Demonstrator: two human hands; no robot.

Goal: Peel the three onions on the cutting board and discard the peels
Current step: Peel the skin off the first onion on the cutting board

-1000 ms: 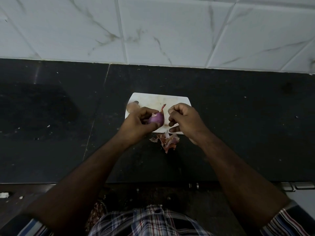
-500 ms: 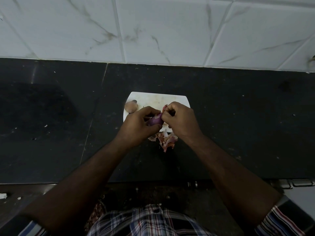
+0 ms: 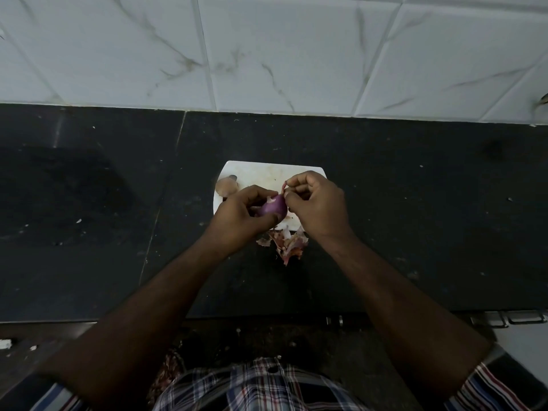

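Note:
A small white cutting board (image 3: 267, 173) lies on the black counter. My left hand (image 3: 240, 215) grips a purple onion (image 3: 271, 209) above the board's near edge. My right hand (image 3: 318, 206) pinches a thin strip of peel (image 3: 284, 187) that lifts off the onion's top. An unpeeled brown onion (image 3: 226, 186) rests at the board's left edge. A heap of torn peels (image 3: 287, 243) lies on the counter just in front of the board. A third onion is not visible.
The black stone counter (image 3: 415, 226) stretches left and right, backed by a white marbled tile wall (image 3: 267, 54). Small white scraps dot the counter. A metal handle (image 3: 510, 317) shows at the counter's front right edge.
My right hand has drawn up and to the right from the onion, pulling a strip of peel away. My left hand keeps holding the onion.

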